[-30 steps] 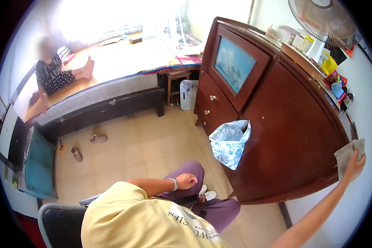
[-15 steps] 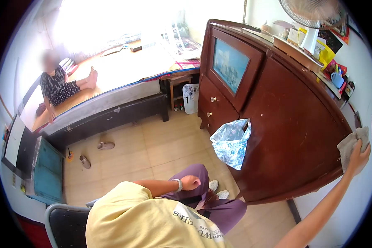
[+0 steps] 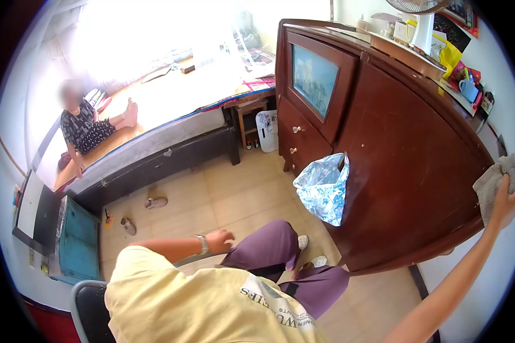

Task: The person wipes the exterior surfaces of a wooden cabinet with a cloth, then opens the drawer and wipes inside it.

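My right hand (image 3: 503, 206) grips a grey cloth (image 3: 488, 188) and presses it against the right-hand edge of a dark red-brown wooden cabinet (image 3: 409, 154). Part of that hand lies at the dark rim of the view. My left hand (image 3: 218, 242), with a watch (image 3: 202, 244) on its wrist, hovers beside my purple-trousered thigh (image 3: 263, 246). Its fingers are loosely bent and a little apart, with nothing in them. A blue-and-white patterned bag (image 3: 324, 191) hangs open on the cabinet front.
Another person (image 3: 86, 126) sits on a bed (image 3: 171, 134) at the left. Slippers (image 3: 155, 202) lie on the tiled floor. A teal cabinet (image 3: 77, 240) stands at far left, a chair (image 3: 88, 308) behind me. A fan (image 3: 420, 6), a blue mug (image 3: 468, 90) and clutter top the wooden cabinet.
My left hand has moved left, away from my thigh, and its fingers have loosened. My right hand and the cloth have shifted slightly up and right in view as the camera turned.
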A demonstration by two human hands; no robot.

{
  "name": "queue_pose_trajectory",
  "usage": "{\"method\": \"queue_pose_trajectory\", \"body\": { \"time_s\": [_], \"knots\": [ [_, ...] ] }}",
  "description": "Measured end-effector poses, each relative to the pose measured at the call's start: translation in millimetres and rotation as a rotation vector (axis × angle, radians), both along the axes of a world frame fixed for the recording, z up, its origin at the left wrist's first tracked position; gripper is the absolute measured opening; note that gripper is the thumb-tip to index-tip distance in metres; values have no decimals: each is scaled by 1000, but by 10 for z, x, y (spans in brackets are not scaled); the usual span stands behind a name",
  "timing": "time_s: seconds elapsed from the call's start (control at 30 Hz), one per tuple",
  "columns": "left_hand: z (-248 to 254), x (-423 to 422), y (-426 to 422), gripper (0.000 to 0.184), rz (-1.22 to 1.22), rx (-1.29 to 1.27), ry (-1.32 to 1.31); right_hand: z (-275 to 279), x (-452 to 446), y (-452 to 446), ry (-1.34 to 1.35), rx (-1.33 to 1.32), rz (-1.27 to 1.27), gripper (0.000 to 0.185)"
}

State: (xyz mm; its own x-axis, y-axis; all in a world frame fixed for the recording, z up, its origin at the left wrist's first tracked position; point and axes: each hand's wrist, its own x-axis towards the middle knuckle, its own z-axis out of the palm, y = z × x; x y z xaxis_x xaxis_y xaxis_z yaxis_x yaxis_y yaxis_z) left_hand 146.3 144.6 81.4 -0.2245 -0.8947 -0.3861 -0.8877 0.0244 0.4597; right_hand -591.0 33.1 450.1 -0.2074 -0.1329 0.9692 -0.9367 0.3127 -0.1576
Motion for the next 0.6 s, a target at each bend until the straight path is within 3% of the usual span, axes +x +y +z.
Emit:
{"method": "queue_pose_trajectory", "body": {
  "time_s": [0.07, 0.13, 0.2, 0.33, 0.4, 0.6],
  "knots": [
    [287, 58, 236, 41, 94, 195, -164, 20, 102, 34, -14, 6, 70, 54],
    [429, 64, 387, 45, 111, 246, -138, 28, 150, 45, -14, 9, 124, 54],
    [218, 177, 461, 53, 98, 263, -109, 16, 143, 35, 1, -13, 97, 55],
    [188, 55, 386, 49, 46, 187, -219, -21, 21, -3, -63, 10, 60, 57],
    [324, -20, 305, 47, 136, 401, -179, -13, 38, 14, -41, 6, 37, 58],
    [232, 15, 280, 42, 119, 393, -154, 4, -2, 17, -13, -17, 36, 55]
  ]
}}
